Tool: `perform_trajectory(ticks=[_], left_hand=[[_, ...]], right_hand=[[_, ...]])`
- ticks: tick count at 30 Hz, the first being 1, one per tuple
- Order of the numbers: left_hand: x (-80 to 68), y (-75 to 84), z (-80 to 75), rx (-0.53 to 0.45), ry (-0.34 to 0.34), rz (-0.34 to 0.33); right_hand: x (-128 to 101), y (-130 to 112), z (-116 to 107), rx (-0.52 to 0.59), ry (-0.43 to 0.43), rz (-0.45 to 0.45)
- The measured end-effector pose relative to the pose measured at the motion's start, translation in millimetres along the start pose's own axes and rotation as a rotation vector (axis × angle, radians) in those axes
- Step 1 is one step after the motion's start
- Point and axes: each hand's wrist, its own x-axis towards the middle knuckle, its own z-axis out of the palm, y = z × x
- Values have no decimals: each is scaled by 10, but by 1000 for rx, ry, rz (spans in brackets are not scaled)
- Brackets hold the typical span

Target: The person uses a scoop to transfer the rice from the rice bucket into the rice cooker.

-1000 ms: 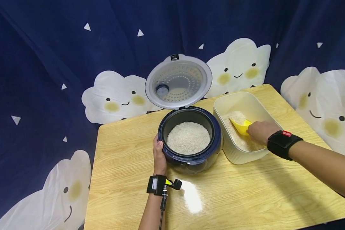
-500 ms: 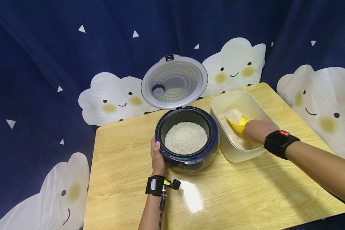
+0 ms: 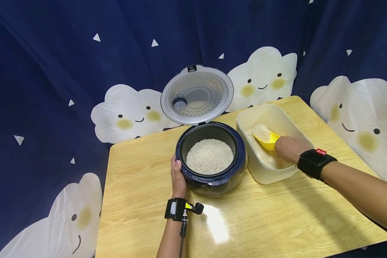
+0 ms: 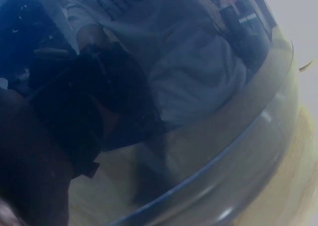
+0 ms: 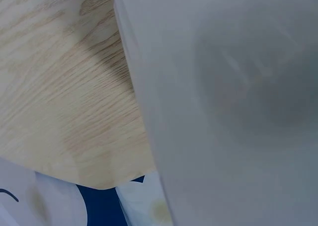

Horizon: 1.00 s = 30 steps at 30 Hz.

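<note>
Left hand (image 3: 178,175) curls against the left wall of the open rice cooker (image 3: 213,179), near the middle of the table (image 3: 142,200); its pot already holds rice. Right hand (image 3: 288,147) grips the yellow scoop (image 3: 267,140), sunk in the rice of the white tub (image 3: 271,175) beside the table's right edge. Step in hand, apparently: loading the scoop. Next: a level lift across both rims.

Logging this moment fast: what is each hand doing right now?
Left hand: grips the side of the rice cooker.
Right hand: holds the yellow scoop in the rice bin.
</note>
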Motion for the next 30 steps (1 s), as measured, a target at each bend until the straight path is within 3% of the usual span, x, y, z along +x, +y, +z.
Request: perform_trajectory(ticks=[9, 22, 30], left_hand=[[-11, 20, 25, 6, 4, -16], [-32, -7, 0, 35, 19, -49], [-17, -4, -4, 38, 18, -15]], right_hand=[[-98, -22, -81, -14, 93, -34], [-194, -182, -231, 41, 130, 89], [-292, -258, -312, 10, 249, 62]])
